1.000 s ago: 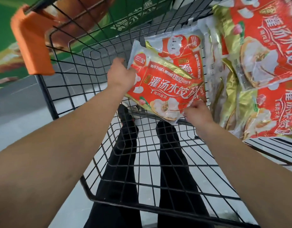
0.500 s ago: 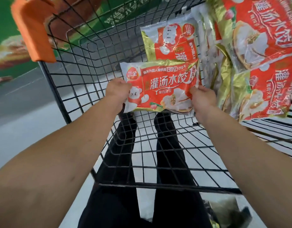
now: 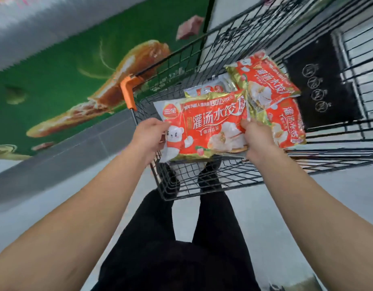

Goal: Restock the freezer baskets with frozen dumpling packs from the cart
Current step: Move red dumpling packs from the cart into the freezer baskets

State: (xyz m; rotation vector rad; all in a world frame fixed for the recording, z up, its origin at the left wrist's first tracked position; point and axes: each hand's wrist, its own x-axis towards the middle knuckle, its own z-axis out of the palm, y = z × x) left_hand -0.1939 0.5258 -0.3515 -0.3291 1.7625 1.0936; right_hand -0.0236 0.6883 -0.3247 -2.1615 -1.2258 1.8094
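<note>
The left hand [image 3: 148, 136] and the right hand [image 3: 256, 137] each pinched a side edge of one dumpling pack [image 3: 204, 124], held above the wire cart [image 3: 202, 185]. Beyond it, other packs [image 3: 267, 80] remained in the cart; no freezer basket was visible, so restocking looked far from done.

Both bare forearms reach forward, almost parallel. The left hand [image 3: 148, 137] grips the left edge of a dumpling pack [image 3: 204, 127], its fingers curled around it. The right hand [image 3: 257, 138] pinches the right edge, knuckles facing up.
</note>
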